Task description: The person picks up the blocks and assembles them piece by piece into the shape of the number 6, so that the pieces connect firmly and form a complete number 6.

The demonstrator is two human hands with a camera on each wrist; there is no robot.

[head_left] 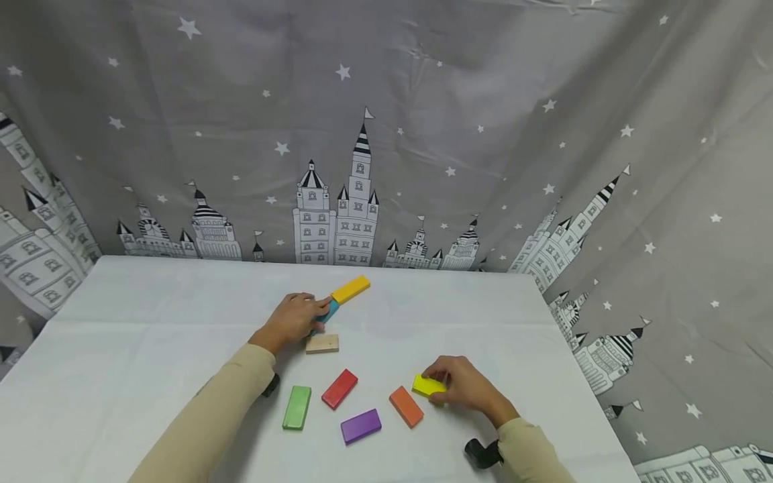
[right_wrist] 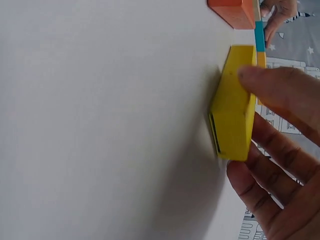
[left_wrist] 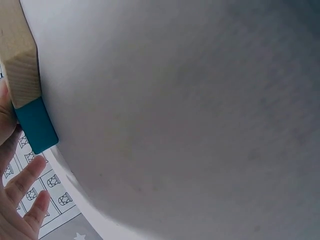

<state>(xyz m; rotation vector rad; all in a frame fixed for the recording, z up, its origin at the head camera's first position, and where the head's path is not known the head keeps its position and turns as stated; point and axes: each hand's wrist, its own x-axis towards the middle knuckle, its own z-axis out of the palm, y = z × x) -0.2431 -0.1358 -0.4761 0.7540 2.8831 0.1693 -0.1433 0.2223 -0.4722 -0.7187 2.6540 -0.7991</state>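
Yellow block (right_wrist: pixel 230 102): right of the other loose blocks on the bench (head_left: pixel 157 322); from my remote post I cannot tell whether it is seated or slightly lifted.
Right grip (head_left: pixel 465 386): grasping that yellow piece, thumb on one face, fingers round the other side.
Blue block (head_left: pixel 329 312): slants away, end to end with the amber block (head_left: pixel 351 290); I read the ends as touching.
Left grip (head_left: pixel 293 318): pinching the blue piece, thumb and finger on opposite sides.
Wooden block (head_left: pixel 322 345): just beside blue, nearer me; contact unclear.
Orange block (head_left: pixel 406 406): near yellow, apart from it.
Purple block (head_left: pixel 361 426), red block (head_left: pixel 339 388), green block (head_left: pixel 296 408): lying separately farther left.
Seam risk: a sideways twist of my left pinch could swing blue out of line with amber.
Yellow risk: uneven thumb pressure could tip it or make it slip.
Path risk: a low leftward sweep could clip orange.
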